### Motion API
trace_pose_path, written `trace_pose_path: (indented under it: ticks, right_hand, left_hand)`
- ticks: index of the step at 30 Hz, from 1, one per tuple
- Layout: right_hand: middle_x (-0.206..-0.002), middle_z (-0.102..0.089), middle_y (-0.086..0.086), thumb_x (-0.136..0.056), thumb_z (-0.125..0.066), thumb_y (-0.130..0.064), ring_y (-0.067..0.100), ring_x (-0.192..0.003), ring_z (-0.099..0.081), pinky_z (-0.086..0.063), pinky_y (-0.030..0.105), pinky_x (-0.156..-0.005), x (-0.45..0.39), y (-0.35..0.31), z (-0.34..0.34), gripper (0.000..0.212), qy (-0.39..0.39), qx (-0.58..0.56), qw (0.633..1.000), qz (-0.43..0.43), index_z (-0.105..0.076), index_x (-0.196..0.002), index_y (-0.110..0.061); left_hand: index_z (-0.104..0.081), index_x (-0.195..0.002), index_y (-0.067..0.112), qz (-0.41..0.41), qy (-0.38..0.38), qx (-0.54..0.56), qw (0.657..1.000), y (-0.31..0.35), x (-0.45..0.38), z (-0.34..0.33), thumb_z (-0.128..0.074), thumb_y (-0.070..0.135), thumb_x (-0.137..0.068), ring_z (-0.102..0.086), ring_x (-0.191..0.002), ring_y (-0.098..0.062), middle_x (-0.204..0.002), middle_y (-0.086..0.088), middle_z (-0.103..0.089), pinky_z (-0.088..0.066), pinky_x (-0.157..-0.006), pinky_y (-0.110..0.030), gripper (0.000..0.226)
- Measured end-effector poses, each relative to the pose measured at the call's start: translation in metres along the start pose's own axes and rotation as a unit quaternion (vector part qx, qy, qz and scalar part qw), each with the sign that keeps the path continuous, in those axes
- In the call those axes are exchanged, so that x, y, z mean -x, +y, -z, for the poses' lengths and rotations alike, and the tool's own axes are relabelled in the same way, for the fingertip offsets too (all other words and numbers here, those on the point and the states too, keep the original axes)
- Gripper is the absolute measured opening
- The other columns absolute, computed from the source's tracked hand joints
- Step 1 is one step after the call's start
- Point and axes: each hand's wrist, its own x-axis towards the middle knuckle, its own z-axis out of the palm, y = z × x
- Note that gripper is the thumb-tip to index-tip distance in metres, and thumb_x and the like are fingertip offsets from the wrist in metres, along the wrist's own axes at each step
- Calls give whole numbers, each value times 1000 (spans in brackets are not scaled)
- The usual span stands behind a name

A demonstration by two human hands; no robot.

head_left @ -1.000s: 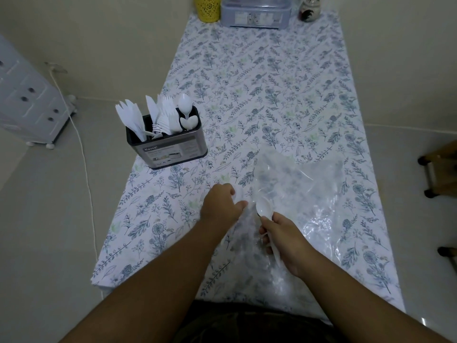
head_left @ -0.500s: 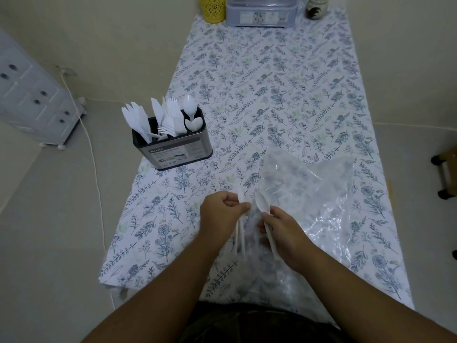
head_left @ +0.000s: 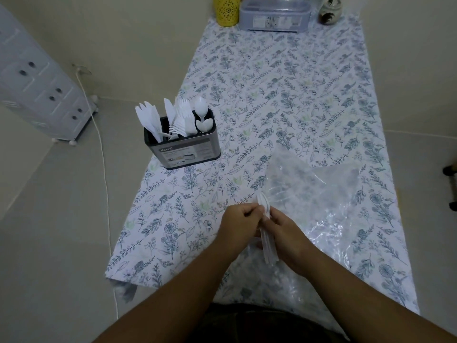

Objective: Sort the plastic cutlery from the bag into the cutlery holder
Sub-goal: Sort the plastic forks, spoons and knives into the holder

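Observation:
My left hand (head_left: 238,225) and my right hand (head_left: 286,235) meet above the near part of the table, both pinching a small bundle of white plastic cutlery (head_left: 265,229) held upright between them. A clear plastic bag (head_left: 321,199) lies flat on the floral tablecloth just right of my hands. The dark cutlery holder (head_left: 184,151) stands at the table's left edge, about a forearm's length away, with white knives on its left, forks in the middle and spoons on its right.
The floral tablecloth (head_left: 284,82) covers a long narrow table. At the far end stand a yellow cup (head_left: 226,8), a grey lidded box (head_left: 274,17) and a small jar (head_left: 330,13). A white drawer unit (head_left: 37,82) and a cable (head_left: 103,157) are on the floor at left.
My hands have come together, joining the pieces each one held into a single bundle. The camera view has shifted slightly.

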Motion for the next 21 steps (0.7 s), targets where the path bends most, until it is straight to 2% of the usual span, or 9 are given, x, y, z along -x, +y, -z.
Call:
trace_pose_path:
  ticks: [2,6,8,10,13,16,19,21]
  right_hand:
    - [-108,-77,7,-106,-50,-30,34,-97,-74,-61,37,-76,3,-2,2,25,7,14,1000,11,-64,-126,-32]
    - [-103,-78,4,-105,-52,-30,26,-88,-74,-59,34,-75,6,-2,7,24,25,20,999,19,-69,-121,-33]
    - [-101,-78,6,-105,-52,-28,23,-82,-71,-59,35,-74,7,-2,7,23,29,4,999,13,-72,-117,-31]
    - [-98,-77,12,-105,-50,-19,24,-76,-68,-56,37,-67,7,-2,10,24,66,0,998,8,-72,-115,-24]
    - [-93,-72,12,-103,-49,-10,24,-70,-61,-53,36,-61,4,3,17,24,134,-8,991,-5,-68,-116,-15]
    - [-90,-71,9,-103,-51,-13,23,-67,-60,-51,32,-56,2,8,24,26,157,-8,987,-20,-63,-126,-11]
    - [-93,-74,5,-103,-53,-15,19,-72,-64,-54,32,-61,2,6,21,27,153,13,988,-8,-61,-129,-15]
    - [-97,-77,-1,-102,-55,-17,15,-82,-70,-55,31,-70,2,2,15,26,143,60,988,9,-56,-127,-24]
  left_hand:
    - [-77,-106,11,-1,7,-1,1000,1,-1,-5,-64,16,-95,-76,-81,-17,-88,-3,-78,-63,-70,-32,18]
    - [-77,-103,14,17,32,40,999,3,-2,-11,-76,14,-85,-76,-82,-16,-87,-2,-78,-63,-79,-37,18]
    - [-76,-106,14,7,18,41,999,3,-2,-12,-75,15,-86,-76,-83,-13,-89,-2,-78,-62,-80,-33,20]
    - [-72,-115,15,-5,9,29,1000,0,0,-13,-69,17,-91,-74,-88,-11,-98,0,-77,-61,-83,-31,24]
    - [-65,-121,20,-43,19,-65,997,-9,6,-11,-60,14,-95,-67,-98,-2,-110,8,-70,-57,-89,-26,27]
    - [-66,-127,19,-95,-70,-234,965,-22,14,-2,-58,13,-94,-65,-107,-5,-120,3,-70,-50,-99,-22,34]
    - [-59,-137,20,-112,-98,-363,920,-39,15,13,-56,17,-94,-57,-122,-13,-135,1,-63,-37,-106,-20,43]
    - [-59,-137,21,-104,-64,-356,927,-42,17,22,-54,24,-95,-57,-121,-13,-133,2,-64,-41,-108,-28,42]
